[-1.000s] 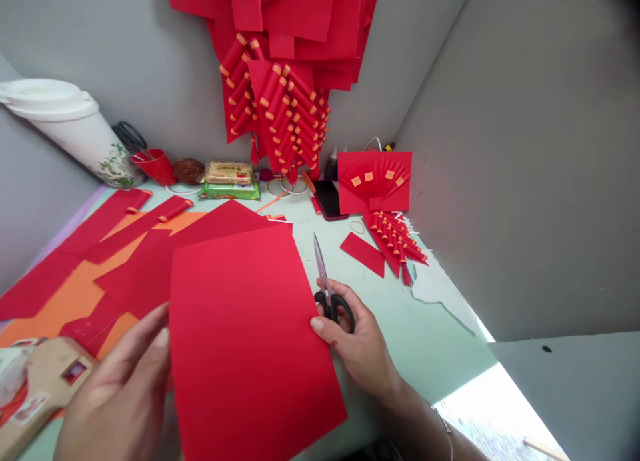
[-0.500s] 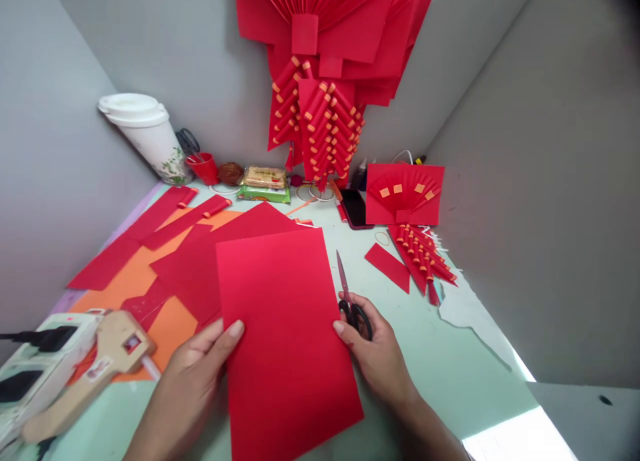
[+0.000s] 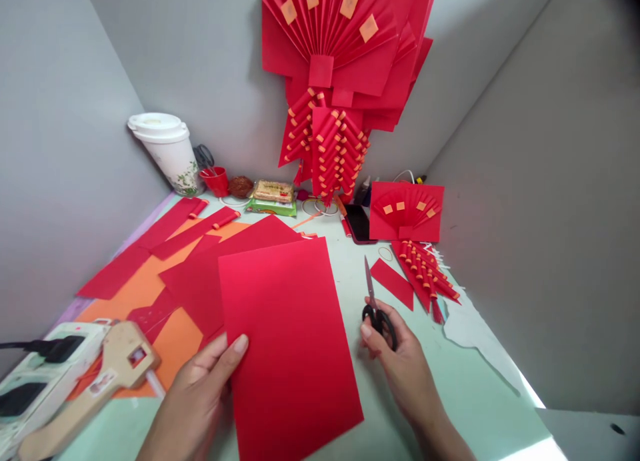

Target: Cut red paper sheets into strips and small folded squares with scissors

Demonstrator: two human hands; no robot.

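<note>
My left hand (image 3: 207, 381) pinches the left edge of a plain red sheet of paper (image 3: 293, 348), thumb on top and fingers behind. The sheet is held up above the table, its top tilted away from me. To the right of the sheet and apart from it, my right hand (image 3: 400, 361) grips black-handled scissors (image 3: 376, 308). Their blades are closed together and point away from me. Just beyond the scissors lies a small red paper strip (image 3: 393, 284). More red paper (image 3: 200, 274) and orange paper (image 3: 175, 334) lie behind and left of the sheet.
A hot glue gun (image 3: 125, 361) and a power strip (image 3: 35, 374) sit at front left. At the back stand a white lidded cup (image 3: 167, 151), a red cup (image 3: 216, 181) and a phone (image 3: 358, 222). Red fan decorations (image 3: 345, 68) hang on the wall; a red fan card (image 3: 407, 214) leans at right.
My right hand has let go of the sheet's right edge and moved right, with the scissors still in it. My left hand keeps the sheet. The camera view has tilted up slightly.
</note>
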